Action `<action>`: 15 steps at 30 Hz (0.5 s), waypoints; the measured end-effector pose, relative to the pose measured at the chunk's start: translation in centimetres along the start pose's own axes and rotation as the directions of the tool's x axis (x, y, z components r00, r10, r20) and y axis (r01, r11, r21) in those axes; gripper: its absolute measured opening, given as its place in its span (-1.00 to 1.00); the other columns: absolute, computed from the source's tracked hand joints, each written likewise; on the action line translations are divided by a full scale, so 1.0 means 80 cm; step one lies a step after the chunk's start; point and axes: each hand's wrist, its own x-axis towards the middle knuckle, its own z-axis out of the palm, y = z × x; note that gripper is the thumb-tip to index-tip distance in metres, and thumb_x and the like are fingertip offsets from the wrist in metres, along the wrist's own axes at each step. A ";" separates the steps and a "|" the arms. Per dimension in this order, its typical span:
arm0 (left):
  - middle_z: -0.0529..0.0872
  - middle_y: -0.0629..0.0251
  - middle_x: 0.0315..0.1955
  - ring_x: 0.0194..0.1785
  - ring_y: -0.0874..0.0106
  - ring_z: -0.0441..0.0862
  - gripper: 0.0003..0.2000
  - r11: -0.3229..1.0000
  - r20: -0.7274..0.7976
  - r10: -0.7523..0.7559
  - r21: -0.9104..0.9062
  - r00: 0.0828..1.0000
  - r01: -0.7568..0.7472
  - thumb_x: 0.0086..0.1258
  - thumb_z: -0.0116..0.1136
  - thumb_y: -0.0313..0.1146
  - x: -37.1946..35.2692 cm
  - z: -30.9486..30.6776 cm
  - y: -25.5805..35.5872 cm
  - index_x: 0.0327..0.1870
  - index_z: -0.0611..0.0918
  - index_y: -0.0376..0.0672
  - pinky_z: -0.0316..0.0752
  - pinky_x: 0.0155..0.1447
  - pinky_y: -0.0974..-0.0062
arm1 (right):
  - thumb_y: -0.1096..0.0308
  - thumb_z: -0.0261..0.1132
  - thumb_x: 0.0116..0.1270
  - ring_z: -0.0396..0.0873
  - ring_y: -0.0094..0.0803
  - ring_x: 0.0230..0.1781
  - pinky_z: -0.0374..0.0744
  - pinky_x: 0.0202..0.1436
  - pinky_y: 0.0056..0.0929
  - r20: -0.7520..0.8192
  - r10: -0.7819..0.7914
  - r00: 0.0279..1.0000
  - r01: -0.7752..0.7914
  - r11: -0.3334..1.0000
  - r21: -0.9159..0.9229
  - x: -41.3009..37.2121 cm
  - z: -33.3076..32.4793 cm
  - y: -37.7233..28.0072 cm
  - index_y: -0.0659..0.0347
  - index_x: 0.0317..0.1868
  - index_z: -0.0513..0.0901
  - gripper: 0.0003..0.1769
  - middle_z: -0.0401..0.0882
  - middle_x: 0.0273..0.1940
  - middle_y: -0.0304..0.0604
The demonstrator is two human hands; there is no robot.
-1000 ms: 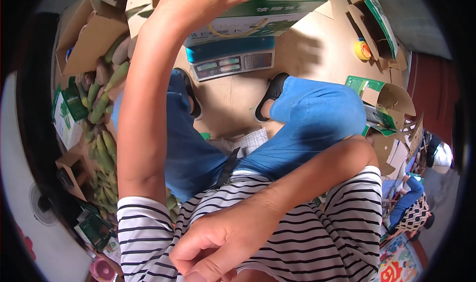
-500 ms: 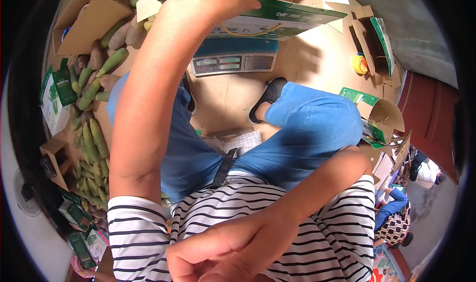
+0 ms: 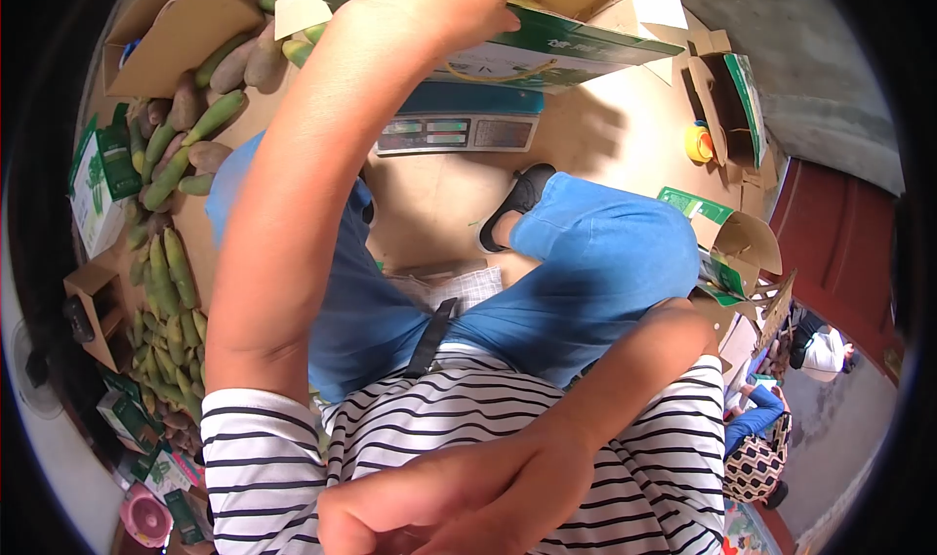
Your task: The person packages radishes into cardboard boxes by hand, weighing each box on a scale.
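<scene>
My left hand reaches over the near edge of a green and white cardboard box. Its thumb shows beside the rim, while the other fingers are hidden or cut off by the frame. A yellow cord handle hangs on the box's near side. Below the box is a scale with a blue top and lit displays. Close to my striped shirt, my right hand is closed, its curled fingers partly cut off at the bottom; I cannot tell what they hold.
Green and brownish long vegetables are heaped at left, beside an open brown carton. At right lie a yellow tape roll and opened cartons. Another person is at lower right. A pink fan stands at lower left.
My view has shifted slightly, so most of the surroundings appear farther left. My left hand sits a little farther right along the box edge; my right hand stays curled.
</scene>
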 end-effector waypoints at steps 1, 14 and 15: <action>0.68 0.02 -0.11 0.04 0.13 0.65 -0.62 1.000 -0.005 0.011 -0.010 1.000 -0.011 0.26 0.33 -0.16 0.001 -0.001 0.000 -0.05 0.63 -0.26 0.51 0.11 0.20 | -0.20 0.09 0.46 0.63 -0.46 -0.22 0.65 -0.19 -0.55 -0.002 -0.005 1.000 0.005 1.000 -0.001 0.000 0.000 0.000 0.31 -0.11 0.44 -0.40 0.61 -0.23 -0.12; 0.69 0.01 -0.14 0.01 0.14 0.66 -0.62 1.000 -0.032 0.023 0.003 0.999 -0.023 0.25 0.34 -0.17 -0.006 -0.005 -0.002 -0.07 0.63 -0.28 0.53 0.08 0.22 | -0.22 0.02 0.49 0.63 -0.47 -0.21 0.64 -0.19 -0.56 -0.013 -0.013 1.000 0.012 0.999 -0.040 -0.005 0.002 -0.004 0.31 -0.08 0.44 -0.37 0.61 -0.23 -0.10; 0.69 0.01 -0.14 0.01 0.14 0.66 -0.62 1.000 -0.029 0.023 0.001 0.999 -0.023 0.25 0.35 -0.17 -0.005 -0.004 -0.002 -0.07 0.63 -0.28 0.53 0.08 0.23 | -0.22 0.01 0.49 0.63 -0.47 -0.21 0.64 -0.19 -0.56 -0.015 -0.013 1.000 0.012 0.999 -0.048 -0.005 0.003 -0.004 0.31 -0.08 0.44 -0.37 0.62 -0.22 -0.09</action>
